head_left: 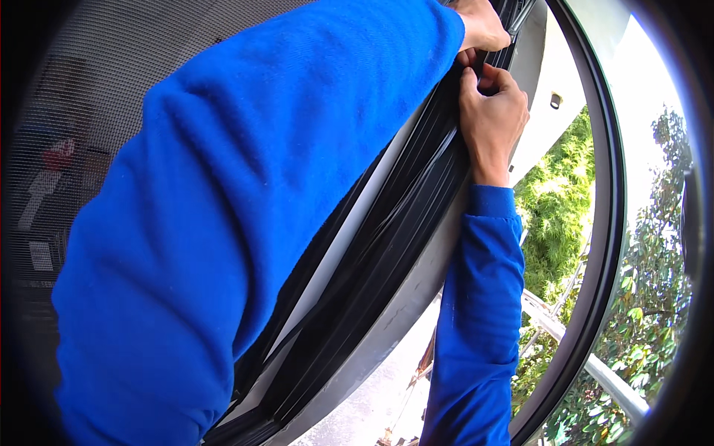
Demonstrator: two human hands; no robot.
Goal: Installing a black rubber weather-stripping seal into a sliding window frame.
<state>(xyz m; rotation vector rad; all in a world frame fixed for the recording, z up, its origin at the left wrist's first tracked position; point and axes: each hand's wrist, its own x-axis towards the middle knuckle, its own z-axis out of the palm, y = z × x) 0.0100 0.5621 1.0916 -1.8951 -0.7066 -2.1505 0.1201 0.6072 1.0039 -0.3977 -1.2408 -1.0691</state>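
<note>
A black window frame (387,249) with long grooves runs slanting from the lower middle up to the top right. Both my hands are at its upper part, close together. My left hand (480,26) reaches across from the left, fingers curled in against the dark grooves. Just below it, my right hand (494,111) has thumb and forefinger brought together at the same spot. Whatever lies between the fingers is dark and cannot be made out. A thin, dark, strip-like line (416,178) runs along the grooves below my hands.
A grey mesh screen (111,82) covers the left side, with dim objects behind it. Along the frame's outer side lies a pale ledge (372,334). At right, a curved dark-edged pane (616,193) stands outward, with green trees (554,201) and a pale rail (617,390) beyond.
</note>
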